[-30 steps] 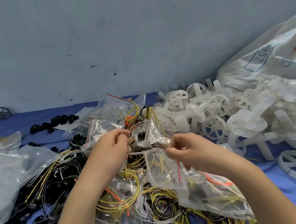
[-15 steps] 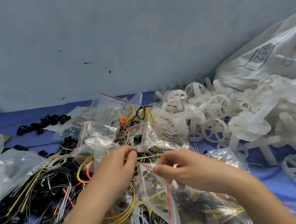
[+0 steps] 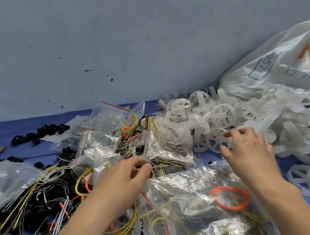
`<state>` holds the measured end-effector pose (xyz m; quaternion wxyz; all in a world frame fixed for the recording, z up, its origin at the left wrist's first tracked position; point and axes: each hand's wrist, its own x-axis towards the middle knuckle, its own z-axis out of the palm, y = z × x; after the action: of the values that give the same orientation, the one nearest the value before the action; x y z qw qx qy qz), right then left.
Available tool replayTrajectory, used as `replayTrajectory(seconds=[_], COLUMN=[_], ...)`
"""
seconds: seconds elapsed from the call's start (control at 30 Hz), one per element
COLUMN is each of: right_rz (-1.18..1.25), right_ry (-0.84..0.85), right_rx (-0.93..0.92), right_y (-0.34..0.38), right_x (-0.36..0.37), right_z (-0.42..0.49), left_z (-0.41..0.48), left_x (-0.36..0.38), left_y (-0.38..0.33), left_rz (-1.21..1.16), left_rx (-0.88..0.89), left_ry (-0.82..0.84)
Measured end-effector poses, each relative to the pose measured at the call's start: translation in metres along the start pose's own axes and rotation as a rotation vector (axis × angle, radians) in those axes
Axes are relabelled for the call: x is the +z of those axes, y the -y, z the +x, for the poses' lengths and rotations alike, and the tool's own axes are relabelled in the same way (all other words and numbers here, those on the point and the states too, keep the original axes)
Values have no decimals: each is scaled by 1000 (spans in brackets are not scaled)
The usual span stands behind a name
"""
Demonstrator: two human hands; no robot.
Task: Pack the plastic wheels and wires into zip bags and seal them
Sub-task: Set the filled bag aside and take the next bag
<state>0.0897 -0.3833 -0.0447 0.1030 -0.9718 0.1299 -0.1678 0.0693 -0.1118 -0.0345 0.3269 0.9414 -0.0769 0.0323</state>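
A heap of translucent white plastic wheels [image 3: 224,115] covers the right half of the blue table. Loose yellow, black, white and orange wires [image 3: 49,197] sprawl at the left. Clear zip bags with red seal lines are piled in the middle, one filled bag [image 3: 201,204] lying nearest me. My left hand [image 3: 126,176] pinches a thin wire bundle just above that bag. My right hand [image 3: 247,151] hovers with fingers spread over a white wheel [image 3: 215,139] at the edge of the heap, holding nothing.
A large white sack [image 3: 279,69] printed with numbers leans at the back right. Small black rings [image 3: 41,131] lie at the back left, and a crumpled clear bag [image 3: 6,181] sits at the left edge. A grey-blue wall stands behind the blue table cover [image 3: 2,129].
My right hand let go of the zip bag and moved right and away toward the wheel heap. The bag now lies flat in front. My left hand stays at the wires.
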Motion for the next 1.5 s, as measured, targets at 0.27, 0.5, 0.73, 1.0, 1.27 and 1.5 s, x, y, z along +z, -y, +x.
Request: replayTrajectory(seconds=[0.27,0.5,0.73,1.0,1.27,1.5], right_rz=[-78,33,459,1434,1401,547], right_ry=[7,-18,-150,409,385,230], right_rx=[-14,-84,-277,-416,-395,-757], right_y=[-2,-6,9,59,79,87], right_x=[4,3,-30,-52,-36,-10], right_z=[-1,1,2,-24,-35,-47], left_z=[-2,3,5,3,-3,-1], left_x=[15,21,15,1,-17,-40], left_y=[-2,1,-7,-20,-17,13], left_rz=[-84,4,-89,-666,-730,-697], left_rx=[62,150,164,148,59,-237], left_ry=[121,29,-171,-167,-136,-194])
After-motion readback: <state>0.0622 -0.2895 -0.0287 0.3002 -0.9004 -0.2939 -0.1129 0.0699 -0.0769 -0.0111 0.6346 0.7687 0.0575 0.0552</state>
